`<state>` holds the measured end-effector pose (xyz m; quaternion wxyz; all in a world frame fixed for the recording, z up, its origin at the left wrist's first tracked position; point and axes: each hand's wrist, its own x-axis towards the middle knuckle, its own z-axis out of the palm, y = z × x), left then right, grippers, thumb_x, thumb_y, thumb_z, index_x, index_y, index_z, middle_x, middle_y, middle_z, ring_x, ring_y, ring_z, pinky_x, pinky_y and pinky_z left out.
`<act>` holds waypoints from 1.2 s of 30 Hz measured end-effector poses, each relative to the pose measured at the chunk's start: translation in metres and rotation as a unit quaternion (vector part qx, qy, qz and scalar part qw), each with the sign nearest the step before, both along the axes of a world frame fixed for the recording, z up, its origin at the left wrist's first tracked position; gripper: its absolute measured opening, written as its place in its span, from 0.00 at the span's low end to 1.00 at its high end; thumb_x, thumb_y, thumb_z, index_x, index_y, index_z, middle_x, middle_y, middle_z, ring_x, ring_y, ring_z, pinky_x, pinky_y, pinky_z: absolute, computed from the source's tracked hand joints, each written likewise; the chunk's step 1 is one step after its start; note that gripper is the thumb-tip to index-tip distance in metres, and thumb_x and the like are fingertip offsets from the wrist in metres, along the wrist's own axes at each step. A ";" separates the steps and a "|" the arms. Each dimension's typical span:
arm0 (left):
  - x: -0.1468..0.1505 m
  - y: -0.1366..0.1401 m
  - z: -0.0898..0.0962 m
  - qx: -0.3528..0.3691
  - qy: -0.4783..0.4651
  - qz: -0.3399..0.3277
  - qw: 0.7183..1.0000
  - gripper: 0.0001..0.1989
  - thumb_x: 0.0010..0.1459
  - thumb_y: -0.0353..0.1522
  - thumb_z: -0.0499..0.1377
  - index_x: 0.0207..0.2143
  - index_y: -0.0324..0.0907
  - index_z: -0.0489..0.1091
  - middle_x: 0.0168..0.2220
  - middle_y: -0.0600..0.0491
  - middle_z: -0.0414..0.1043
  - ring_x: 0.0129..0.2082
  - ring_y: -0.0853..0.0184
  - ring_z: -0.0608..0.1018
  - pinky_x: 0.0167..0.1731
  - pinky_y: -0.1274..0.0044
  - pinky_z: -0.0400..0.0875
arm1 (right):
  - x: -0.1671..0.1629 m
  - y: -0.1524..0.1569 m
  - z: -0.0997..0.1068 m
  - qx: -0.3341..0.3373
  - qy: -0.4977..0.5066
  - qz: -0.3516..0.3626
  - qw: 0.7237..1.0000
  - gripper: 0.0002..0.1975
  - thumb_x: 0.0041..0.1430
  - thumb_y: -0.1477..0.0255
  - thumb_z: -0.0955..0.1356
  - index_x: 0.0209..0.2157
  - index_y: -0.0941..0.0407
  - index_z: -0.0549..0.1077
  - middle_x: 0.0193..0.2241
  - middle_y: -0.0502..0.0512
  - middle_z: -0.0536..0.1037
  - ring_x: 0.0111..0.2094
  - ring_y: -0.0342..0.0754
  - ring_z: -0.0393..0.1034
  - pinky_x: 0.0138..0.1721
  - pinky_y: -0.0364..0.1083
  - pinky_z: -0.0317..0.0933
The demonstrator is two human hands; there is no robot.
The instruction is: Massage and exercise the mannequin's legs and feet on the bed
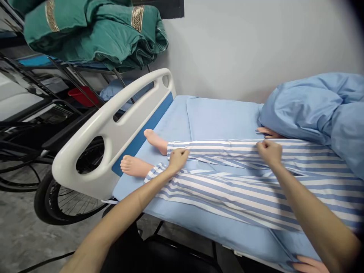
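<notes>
On the bed lies a figure with smooth, doll-like feet, seemingly a care manikin, in blue-and-white striped trousers [216, 185]. Its far foot [155, 141] and near foot [136, 166] point toward the footboard. My left hand [178, 159] is a closed fist at the lower part of the far trouser leg, close to the cuff. My right hand [270, 152], also curled into a fist, is over the upper part of that same leg. No cloth shows bunched in either fist. Whether the fists touch the trousers or hover just above, I cannot tell.
A blue quilt [309, 110] is heaped at the right, with a manikin hand [269, 132] beneath its edge. The white footboard [113, 129] closes off the bed's left end. Beyond it stand a wheelchair wheel [71, 201], a red basin [83, 96] and folded green bedding [99, 34].
</notes>
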<state>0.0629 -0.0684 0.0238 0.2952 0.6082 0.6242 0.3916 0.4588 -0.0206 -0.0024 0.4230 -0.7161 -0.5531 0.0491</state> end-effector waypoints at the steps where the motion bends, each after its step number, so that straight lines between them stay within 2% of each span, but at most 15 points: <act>1: -0.016 -0.009 0.001 0.001 -0.008 0.017 1.000 0.19 0.54 0.34 0.53 0.14 0.42 0.50 0.16 0.56 0.48 0.22 0.70 0.57 0.27 0.74 0.50 | -0.023 -0.010 0.000 -0.015 -0.004 0.032 0.999 0.17 0.47 0.71 0.66 0.12 0.55 0.54 0.12 0.47 0.53 0.20 0.42 0.46 0.29 0.46 0.41; 4: -0.038 -0.033 0.002 -0.001 -0.066 0.021 0.998 0.20 0.56 0.37 0.53 0.14 0.42 0.52 0.16 0.55 0.51 0.21 0.69 0.59 0.27 0.74 0.53 | -0.100 -0.040 0.003 -0.035 0.044 0.118 0.991 0.17 0.46 0.67 0.64 0.13 0.54 0.52 0.13 0.46 0.52 0.20 0.41 0.47 0.27 0.45 0.42; 8: -0.036 -0.056 -0.003 -0.001 -0.126 0.008 0.992 0.22 0.57 0.40 0.54 0.14 0.42 0.54 0.15 0.55 0.53 0.21 0.68 0.61 0.27 0.74 0.56 | -0.196 -0.076 0.014 -0.025 0.144 0.226 0.963 0.20 0.47 0.63 0.64 0.14 0.54 0.49 0.14 0.46 0.50 0.20 0.41 0.46 0.26 0.44 0.42; 12: -0.041 -0.061 -0.019 -0.002 -0.145 0.019 0.989 0.21 0.56 0.40 0.54 0.14 0.42 0.53 0.15 0.56 0.52 0.21 0.70 0.59 0.26 0.74 0.55 | -0.266 -0.105 0.027 -0.028 0.260 0.243 0.934 0.22 0.50 0.61 0.65 0.15 0.54 0.49 0.15 0.46 0.50 0.20 0.41 0.45 0.25 0.43 0.44; 17: -0.053 -0.055 -0.035 0.022 -0.177 0.067 0.982 0.22 0.56 0.40 0.53 0.16 0.42 0.49 0.17 0.57 0.47 0.21 0.71 0.55 0.26 0.75 0.52 | -0.323 -0.118 0.036 -0.016 0.322 0.257 0.911 0.23 0.52 0.62 0.66 0.16 0.54 0.48 0.16 0.46 0.50 0.21 0.41 0.44 0.25 0.44 0.45; 21: -0.057 -0.055 -0.036 0.024 -0.209 0.063 0.976 0.21 0.56 0.41 0.53 0.16 0.43 0.52 0.16 0.57 0.51 0.21 0.71 0.58 0.25 0.76 0.55 | -0.345 -0.108 0.018 -0.021 0.306 0.227 0.924 0.22 0.53 0.62 0.65 0.17 0.54 0.49 0.16 0.46 0.50 0.21 0.42 0.45 0.26 0.44 0.46; 24: -0.057 -0.058 -0.030 0.012 -0.222 0.053 0.974 0.20 0.55 0.42 0.53 0.16 0.43 0.55 0.16 0.57 0.54 0.21 0.71 0.60 0.25 0.77 0.57 | -0.348 -0.099 -0.003 -0.034 0.295 0.178 0.938 0.22 0.55 0.61 0.64 0.17 0.54 0.49 0.16 0.46 0.50 0.22 0.42 0.46 0.27 0.44 0.46; 27: -0.049 -0.059 -0.023 0.019 -0.233 0.078 0.969 0.19 0.55 0.41 0.53 0.15 0.43 0.56 0.16 0.57 0.56 0.21 0.71 0.61 0.26 0.77 0.59 | -0.346 -0.095 -0.014 -0.030 0.314 0.156 0.936 0.22 0.55 0.60 0.64 0.17 0.54 0.49 0.17 0.45 0.50 0.22 0.41 0.46 0.27 0.44 0.46; 32: -0.027 -0.053 -0.026 0.018 -0.272 0.097 0.957 0.19 0.53 0.40 0.54 0.13 0.42 0.57 0.14 0.57 0.54 0.19 0.72 0.60 0.24 0.78 0.58 | -0.343 -0.098 -0.006 -0.025 0.347 0.171 0.922 0.22 0.53 0.59 0.65 0.17 0.54 0.51 0.16 0.44 0.51 0.22 0.40 0.46 0.26 0.43 0.47; 36: -0.026 -0.050 -0.037 0.002 -0.281 0.072 0.957 0.19 0.54 0.40 0.55 0.14 0.41 0.63 0.12 0.57 0.57 0.17 0.72 0.61 0.24 0.78 0.58 | -0.314 -0.114 0.009 -0.005 0.292 0.215 0.932 0.23 0.56 0.59 0.66 0.18 0.54 0.50 0.17 0.44 0.50 0.22 0.39 0.46 0.26 0.42 0.46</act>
